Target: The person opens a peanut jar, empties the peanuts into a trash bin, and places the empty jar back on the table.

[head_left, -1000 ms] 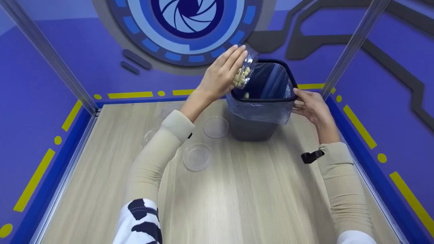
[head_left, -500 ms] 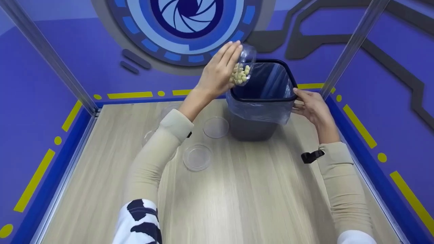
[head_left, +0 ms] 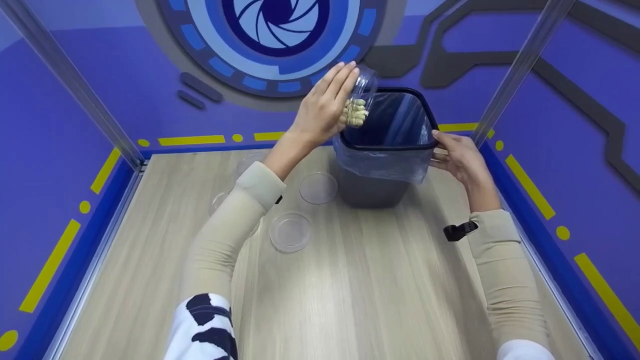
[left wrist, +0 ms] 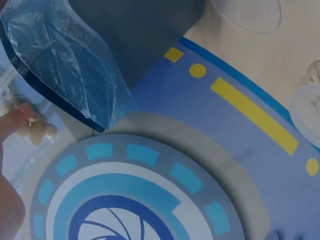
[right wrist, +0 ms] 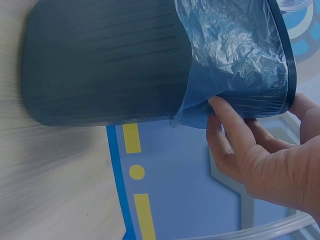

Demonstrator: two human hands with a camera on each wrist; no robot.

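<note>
My left hand (head_left: 322, 107) grips a clear plastic tub (head_left: 367, 82) tipped on its side over the left rim of a dark trash bin (head_left: 372, 192). Pale, lumpy pieces (head_left: 356, 114) lie inside the tub, near its lower side; the left wrist view shows them beside my thumb (left wrist: 15, 120). A translucent liner bag (head_left: 380, 165) folds down over the bin's black rim. At the bin's right corner, my right hand (head_left: 462, 157) holds the rim, thumb on top. Its fingers touch the liner (right wrist: 235, 55) from below in the right wrist view.
Two clear round lids (head_left: 291, 232) (head_left: 319, 188) lie on the wooden table (head_left: 350, 300), left of the bin. More clear containers are partly hidden behind my left forearm; one clear container (left wrist: 307, 112) has pale pieces near it. Patterned walls (head_left: 65, 125) enclose the table.
The tub has shifted and tilted slightly in my left hand, and the pieces in it have moved about. A piece seen inside the bin's rim earlier no longer shows. The right hand stays put.
</note>
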